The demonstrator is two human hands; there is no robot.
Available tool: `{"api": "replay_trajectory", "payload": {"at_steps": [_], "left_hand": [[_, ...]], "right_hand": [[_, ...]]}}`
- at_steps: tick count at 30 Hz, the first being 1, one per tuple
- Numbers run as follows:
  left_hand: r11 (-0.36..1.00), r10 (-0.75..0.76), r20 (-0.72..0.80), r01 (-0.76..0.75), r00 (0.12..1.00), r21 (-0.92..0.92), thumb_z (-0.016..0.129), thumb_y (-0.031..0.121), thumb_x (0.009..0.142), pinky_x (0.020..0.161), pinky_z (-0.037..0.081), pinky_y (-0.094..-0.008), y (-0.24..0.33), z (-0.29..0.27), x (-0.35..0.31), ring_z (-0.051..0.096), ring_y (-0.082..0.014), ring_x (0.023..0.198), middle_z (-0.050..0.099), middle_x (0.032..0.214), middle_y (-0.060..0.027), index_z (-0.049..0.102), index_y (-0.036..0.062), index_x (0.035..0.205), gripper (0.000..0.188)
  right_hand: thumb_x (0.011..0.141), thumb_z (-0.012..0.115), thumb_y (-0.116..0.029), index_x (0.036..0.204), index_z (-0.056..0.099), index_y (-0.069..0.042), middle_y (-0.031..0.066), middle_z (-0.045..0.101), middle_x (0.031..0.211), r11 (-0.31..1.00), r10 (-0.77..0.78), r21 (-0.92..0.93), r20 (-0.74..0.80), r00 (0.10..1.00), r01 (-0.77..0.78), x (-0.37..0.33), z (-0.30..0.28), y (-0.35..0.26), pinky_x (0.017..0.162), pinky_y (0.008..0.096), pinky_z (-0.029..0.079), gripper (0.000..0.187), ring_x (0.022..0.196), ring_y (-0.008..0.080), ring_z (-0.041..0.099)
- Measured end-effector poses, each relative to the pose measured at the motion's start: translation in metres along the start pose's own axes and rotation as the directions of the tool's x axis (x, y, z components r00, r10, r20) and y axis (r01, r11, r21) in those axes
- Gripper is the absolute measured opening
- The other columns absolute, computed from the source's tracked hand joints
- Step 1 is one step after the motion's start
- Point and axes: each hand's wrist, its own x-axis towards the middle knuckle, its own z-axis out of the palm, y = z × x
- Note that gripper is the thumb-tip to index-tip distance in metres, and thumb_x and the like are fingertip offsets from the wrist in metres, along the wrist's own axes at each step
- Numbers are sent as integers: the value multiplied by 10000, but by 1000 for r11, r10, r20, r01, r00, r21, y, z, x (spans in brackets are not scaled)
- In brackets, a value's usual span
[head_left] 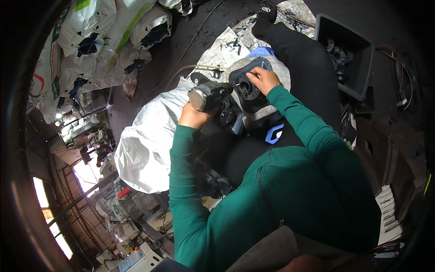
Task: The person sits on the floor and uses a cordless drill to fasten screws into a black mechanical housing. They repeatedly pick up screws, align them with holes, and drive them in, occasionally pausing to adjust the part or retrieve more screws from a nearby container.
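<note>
My left hand [194, 117] is wrapped round the handle of a grey power drill [209, 96] with a silver round back end. Its bit points right, toward a round black flanged part [247, 90] with holes. That part sits on a dark blue-grey plate with rounded corners [238, 68], over pale cloth on my lap. My right hand [265, 80] is at the top of the black part, thumb and fingertips pinched together near the bit's tip. What lies between those fingertips is too small to make out. More round black parts [225, 113] lie below the drill.
A dark grey bin [366, 68] at the far right holds several round metal parts. White sacks [102, 54] are piled at the far left, and a large white bag [147, 140] lies left of my arm. Cables [192, 41] run across the dark floor.
</note>
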Motion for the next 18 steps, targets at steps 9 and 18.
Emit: {"api": "replay_trajectory", "payload": {"at_steps": [9,18], "left_hand": [[976,44,-26,-37,999,214,759,119,684,832,496,-348,-6,8,11,636,-299,964,661,1024,-154,629,31,1072,418],[981,116,-53,-106,992,161,770,158,668,801,508,-360,-18,13,22,642,-320,928,663,1005,-167,636,38,1056,428]], "right_hand": [[854,639,-396,959,599,-94,88,493,581,995,-2,-102,-60,998,-4,-9,0,9,522,377,408,322,530,240,526],[860,642,-359,928,576,-83,103,513,625,992,30,-118,-33,999,-34,-8,2,6,547,386,415,292,578,262,543]]}}
